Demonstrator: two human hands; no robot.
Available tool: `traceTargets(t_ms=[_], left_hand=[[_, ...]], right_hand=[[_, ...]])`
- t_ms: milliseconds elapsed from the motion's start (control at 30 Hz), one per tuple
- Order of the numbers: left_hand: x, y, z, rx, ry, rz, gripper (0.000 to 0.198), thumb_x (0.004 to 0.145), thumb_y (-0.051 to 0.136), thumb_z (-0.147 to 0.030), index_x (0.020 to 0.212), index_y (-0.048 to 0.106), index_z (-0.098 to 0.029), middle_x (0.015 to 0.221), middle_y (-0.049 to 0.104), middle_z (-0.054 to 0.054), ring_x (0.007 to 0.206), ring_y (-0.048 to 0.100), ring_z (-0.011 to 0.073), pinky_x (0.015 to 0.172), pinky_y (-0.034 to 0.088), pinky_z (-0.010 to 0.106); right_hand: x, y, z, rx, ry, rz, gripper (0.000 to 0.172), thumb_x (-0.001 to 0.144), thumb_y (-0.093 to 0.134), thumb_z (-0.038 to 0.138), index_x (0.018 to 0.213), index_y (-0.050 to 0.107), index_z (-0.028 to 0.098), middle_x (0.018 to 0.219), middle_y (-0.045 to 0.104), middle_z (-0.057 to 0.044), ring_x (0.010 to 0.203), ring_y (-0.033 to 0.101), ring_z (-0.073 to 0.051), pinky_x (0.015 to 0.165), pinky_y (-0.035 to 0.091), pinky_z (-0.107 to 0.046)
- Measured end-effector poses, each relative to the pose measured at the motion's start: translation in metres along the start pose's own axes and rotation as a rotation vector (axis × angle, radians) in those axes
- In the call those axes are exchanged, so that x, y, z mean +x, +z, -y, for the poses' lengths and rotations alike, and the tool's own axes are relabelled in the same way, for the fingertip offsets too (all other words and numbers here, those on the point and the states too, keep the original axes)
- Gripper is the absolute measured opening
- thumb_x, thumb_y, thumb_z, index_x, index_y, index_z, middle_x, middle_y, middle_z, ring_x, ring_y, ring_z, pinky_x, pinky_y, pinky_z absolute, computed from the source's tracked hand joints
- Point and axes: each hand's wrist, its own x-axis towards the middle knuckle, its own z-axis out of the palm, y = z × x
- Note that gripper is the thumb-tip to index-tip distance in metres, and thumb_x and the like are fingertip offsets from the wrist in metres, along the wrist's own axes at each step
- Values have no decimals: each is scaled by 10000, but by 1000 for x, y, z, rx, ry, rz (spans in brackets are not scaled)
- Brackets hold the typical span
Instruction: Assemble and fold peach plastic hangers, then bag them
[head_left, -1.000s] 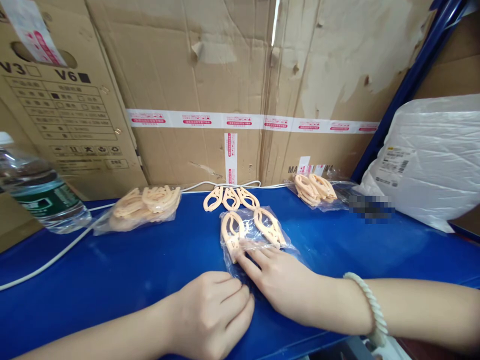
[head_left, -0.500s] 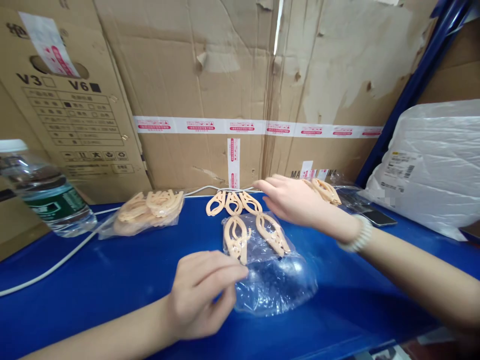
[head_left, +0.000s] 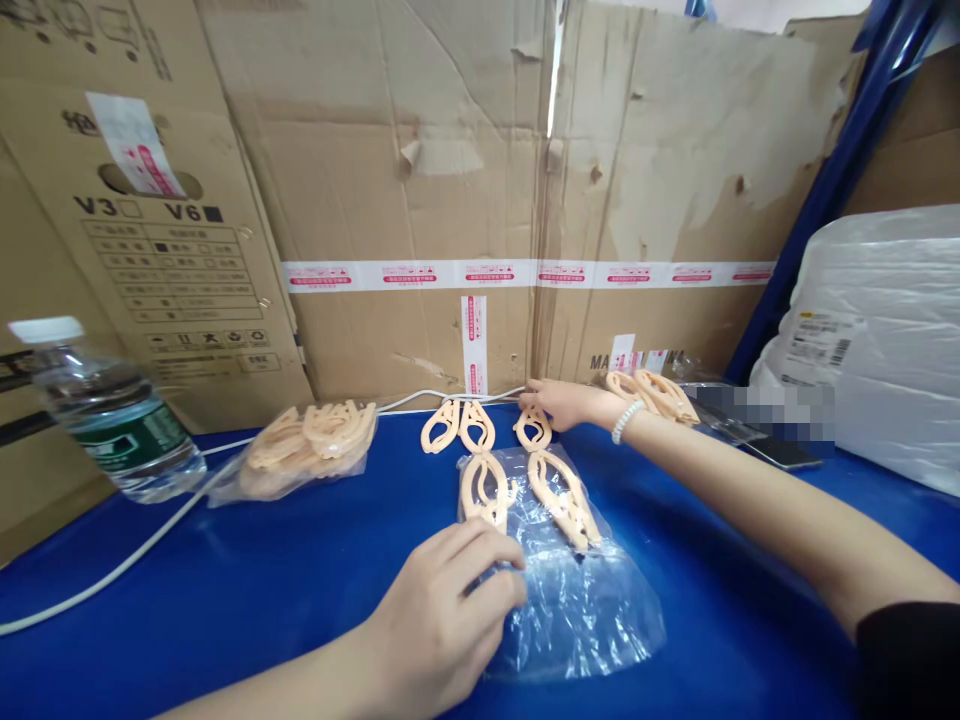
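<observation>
My right hand (head_left: 564, 402) reaches to the back of the blue table, its fingers closed on the top of a small beige folding hanger (head_left: 533, 432). Two similar hangers (head_left: 475, 428) lie side by side to its left. Nearer to me, a clear plastic bag (head_left: 581, 610) lies flat with two more hangers (head_left: 561, 497) at its far end, a gap between them. My left hand (head_left: 450, 600) has curled fingers at the bag's left edge, over the lower end of the left hanger; the fingertips' exact hold is partly hidden.
Bagged beige hangers (head_left: 315, 445) lie on the left, near a water bottle (head_left: 124, 420) and a white cable (head_left: 142, 530). More hangers (head_left: 660, 395) and a dark phone (head_left: 784, 452) lie at the right, beside a white wrapped package (head_left: 892, 330). Cardboard (head_left: 390, 200) stands along the back.
My right hand has gone down to the back hangers, and the rightmost one now stands apart from the other two. My left hand has shifted slightly right and down. The view has tilted a little.
</observation>
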Motion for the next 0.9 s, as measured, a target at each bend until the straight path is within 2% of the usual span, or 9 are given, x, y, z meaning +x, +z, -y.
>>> traceTargets(t_ms=[133,267,333,400,533,633,733,833,900], left_hand=[[-2,1,1,43,42,-1,219,858,462,14,862,603,-154,1077,678,98,900,604,231,722,544,366],[-2,0,0,85,66,-17,222,899,481,-7,948,657,-133,1130,698,117,942,634,246,765,581,382],[-2,0,0,118,66,-61,219,919,481,-20,983,665,-120,1134,708,130,962,646,257,780,594,389],[-2,0,1,145,58,-92,222,924,479,-21,994,669,-112,1116,721,130,970,658,263,784,604,392],[-3,2,2,177,48,-91,223,927,484,-27,994,677,-116,1051,752,94,944,681,262,779,616,400],[-3,2,2,169,53,-80,247,944,467,-34,1058,673,-109,1045,754,87,937,685,250,787,616,395],[-4,2,2,151,49,-74,278,941,457,-16,1117,658,-93,1073,741,100,974,672,244,814,609,390],[-4,2,3,137,38,-62,310,928,467,7,1171,641,-75,1116,720,117,1038,644,240,873,592,385],[-5,3,4,127,28,-51,332,922,478,19,1206,626,-67,1153,701,128,1086,619,237,927,572,384]], right_hand=[[-31,-3,-11,26,57,47,278,663,650,38,924,683,126,854,681,-97,780,625,-226,658,444,-285],[-68,-4,-11,72,81,-11,247,755,621,114,987,696,151,861,719,-64,720,639,-192,653,448,-275],[-88,-5,-8,79,77,-81,204,866,561,186,1013,701,169,890,726,-62,754,649,-190,719,465,-293],[-106,-7,-3,64,98,-183,257,959,466,261,1013,700,169,913,719,-85,794,648,-209,782,469,-339],[-138,-13,11,21,157,-402,334,1016,368,309,1030,674,175,964,685,-125,877,621,-247,811,471,-403],[-154,-21,31,42,133,-609,234,1010,445,289,1030,662,201,965,690,-95,816,629,-208,743,501,-355],[-167,-36,64,65,82,-802,122,976,547,235,1014,662,224,912,702,-51,772,654,-182,705,525,-321],[-184,-53,105,86,81,-900,90,937,616,216,996,678,245,942,697,-40,829,679,-185,750,549,-310],[-198,-59,133,112,103,-899,90,933,626,254,994,692,265,946,699,-40,819,689,-192,726,568,-302]])
